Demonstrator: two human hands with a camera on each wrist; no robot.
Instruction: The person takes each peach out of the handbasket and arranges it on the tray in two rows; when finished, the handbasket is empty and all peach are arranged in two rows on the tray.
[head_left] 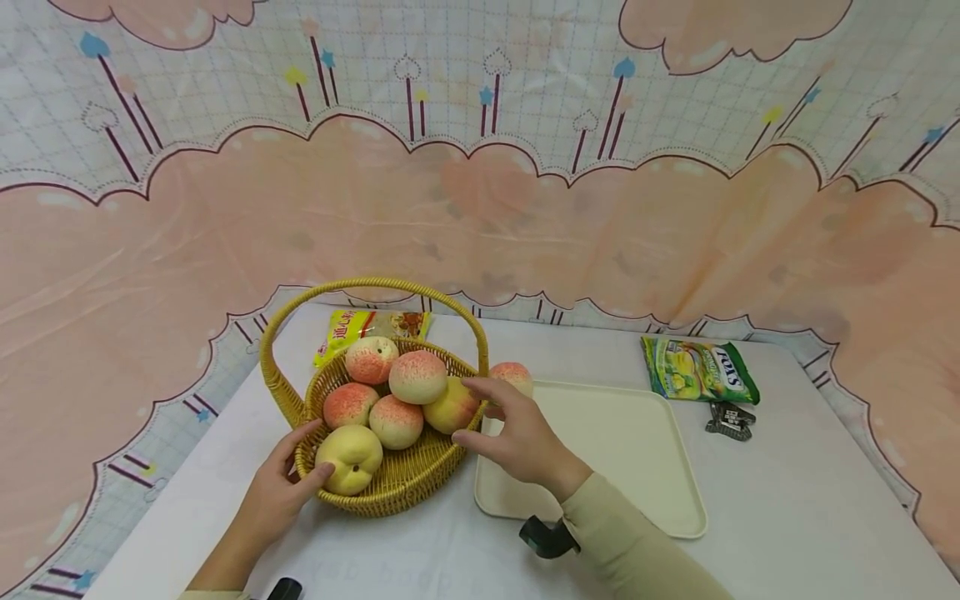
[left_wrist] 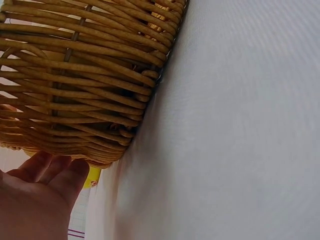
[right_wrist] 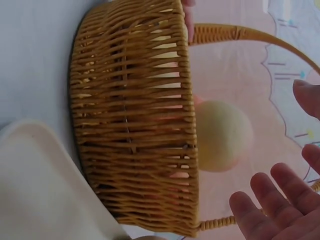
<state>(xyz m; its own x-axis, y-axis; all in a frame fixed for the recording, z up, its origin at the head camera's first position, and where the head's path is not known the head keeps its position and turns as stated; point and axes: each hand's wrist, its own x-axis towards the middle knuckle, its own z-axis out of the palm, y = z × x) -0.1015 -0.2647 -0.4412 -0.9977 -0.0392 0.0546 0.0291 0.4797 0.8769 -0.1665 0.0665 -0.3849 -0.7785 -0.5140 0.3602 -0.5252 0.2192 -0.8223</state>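
A wicker basket (head_left: 405,492) with a tall arched handle stands on the white table, holding several peaches (head_left: 417,377), some blushed red and one plain yellow at the near side. My left hand (head_left: 273,492) holds the basket's left rim, thumb over the edge beside the yellow peach (head_left: 348,459); in the left wrist view its fingers (left_wrist: 75,175) lie against the wicker. Over the right rim hovers my right hand (head_left: 517,433), thumb and fingers spread with nothing between them, close to a yellow-red peach (head_left: 450,407). The right wrist view shows those fingers (right_wrist: 285,200) apart and loosely bent.
A cream tray (head_left: 615,450) lies right of the basket, partly under my right forearm. Another peach (head_left: 512,377) shows behind the right hand. A yellow snack bag (head_left: 352,327) is behind the basket; a green FOX'S bag (head_left: 699,369) and a small dark packet (head_left: 731,421) lie at right.
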